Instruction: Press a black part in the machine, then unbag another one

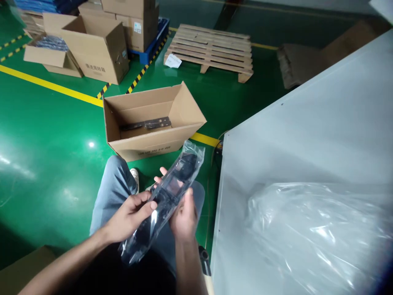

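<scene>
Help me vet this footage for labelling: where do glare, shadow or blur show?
Head view, left: glare spots on the green floor; head view, lower right: bright streaks on the clear plastic; head view, centre: reflections on the bagged part; head view, upper right: cardboard dim and soft.

From above, the open cardboard box (184,102) lets me enter; its near wall (147,145) blocks the lower way; the grey worktop (260,151) limits my right hand (183,217) sideways.
</scene>
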`<state>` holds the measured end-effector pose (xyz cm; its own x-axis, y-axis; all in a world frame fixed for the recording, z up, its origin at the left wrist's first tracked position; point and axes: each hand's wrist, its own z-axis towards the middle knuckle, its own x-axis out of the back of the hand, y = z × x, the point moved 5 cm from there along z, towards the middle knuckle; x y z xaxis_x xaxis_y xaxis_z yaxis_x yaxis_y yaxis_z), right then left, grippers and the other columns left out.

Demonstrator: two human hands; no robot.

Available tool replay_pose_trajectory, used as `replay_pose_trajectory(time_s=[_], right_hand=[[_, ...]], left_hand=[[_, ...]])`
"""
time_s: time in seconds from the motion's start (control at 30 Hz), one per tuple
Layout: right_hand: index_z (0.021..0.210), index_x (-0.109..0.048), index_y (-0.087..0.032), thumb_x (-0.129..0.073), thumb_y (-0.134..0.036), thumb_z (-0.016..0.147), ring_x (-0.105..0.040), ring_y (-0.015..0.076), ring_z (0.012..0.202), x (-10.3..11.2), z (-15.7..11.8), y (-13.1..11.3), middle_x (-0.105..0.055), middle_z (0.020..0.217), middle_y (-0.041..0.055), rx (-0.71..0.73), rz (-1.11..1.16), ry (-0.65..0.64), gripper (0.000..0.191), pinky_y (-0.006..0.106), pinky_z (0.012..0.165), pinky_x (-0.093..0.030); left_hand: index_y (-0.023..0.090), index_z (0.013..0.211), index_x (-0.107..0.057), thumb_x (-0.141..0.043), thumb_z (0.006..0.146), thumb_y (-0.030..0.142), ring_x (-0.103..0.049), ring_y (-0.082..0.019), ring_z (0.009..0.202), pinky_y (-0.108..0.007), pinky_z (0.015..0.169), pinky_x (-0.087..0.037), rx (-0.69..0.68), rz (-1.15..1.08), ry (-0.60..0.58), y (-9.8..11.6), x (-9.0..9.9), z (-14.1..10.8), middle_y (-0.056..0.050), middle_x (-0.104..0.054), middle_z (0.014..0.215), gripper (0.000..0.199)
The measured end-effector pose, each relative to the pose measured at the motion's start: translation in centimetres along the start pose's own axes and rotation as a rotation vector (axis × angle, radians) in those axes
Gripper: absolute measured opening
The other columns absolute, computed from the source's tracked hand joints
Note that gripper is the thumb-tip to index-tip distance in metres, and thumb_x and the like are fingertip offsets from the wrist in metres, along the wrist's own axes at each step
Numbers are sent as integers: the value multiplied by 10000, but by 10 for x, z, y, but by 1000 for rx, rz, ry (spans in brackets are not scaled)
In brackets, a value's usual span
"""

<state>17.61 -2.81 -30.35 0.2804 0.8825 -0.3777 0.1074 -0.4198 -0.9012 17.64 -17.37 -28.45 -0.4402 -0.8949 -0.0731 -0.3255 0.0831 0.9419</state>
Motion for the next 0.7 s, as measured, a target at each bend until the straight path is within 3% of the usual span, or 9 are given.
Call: replay_pose_trajectory(time_s=[0.1, 0.2, 0.33, 0.53, 0.7], right_hand=[[1377, -697, -254, -657, -688, 936, -755, 277, 1127, 8, -1, -7, -775, 1284, 107, 95, -154, 148, 620, 446, 999, -623], [1408, -674, -211, -792, -568, 875, -785, 269, 1027, 12, -2, -12, -810, 1164, 125, 76, -270, 214, 652, 425, 925, -653], [1291, -754, -169, -785, -521, 879, -800, 276, 964, 15, -2, -19, -826, 1068, 137, 107, -369, 245, 543, 412, 839, -677], [1247, -786, -165, -682, -415, 938, -785, 222, 755, 21, -4, -20, -830, 899, 86, 274, -615, 287, 411, 351, 723, -657], [1143, -827, -151, -644, -389, 947, -782, 240, 740, 24, -5, -23, -821, 846, 114, 398, -891, 374, 358, 347, 734, -621]], left_hand=[[181, 805, -600, -611, 999, 597, -449, -122, 668, -234, 629, -384, -78, 194, 132, -1, 6, -6, 21, -509, 725, 458], [195, 869, -621, -649, 991, 522, -448, -111, 603, -238, 601, -363, -138, 377, 209, -2, 11, -9, 35, -530, 687, 350], [204, 895, -648, -654, 987, 492, -487, -118, 562, -247, 589, -364, -192, 498, 270, -1, 13, -11, 29, -567, 648, 303], [205, 957, -714, -654, 984, 498, -545, -143, 562, -256, 612, -412, -221, 581, 306, 1, 11, -12, -9, -646, 688, 300], [191, 952, -747, -700, 947, 515, -592, -180, 591, -280, 608, -406, -211, 665, 385, -1, 10, -11, -40, -642, 665, 328]])
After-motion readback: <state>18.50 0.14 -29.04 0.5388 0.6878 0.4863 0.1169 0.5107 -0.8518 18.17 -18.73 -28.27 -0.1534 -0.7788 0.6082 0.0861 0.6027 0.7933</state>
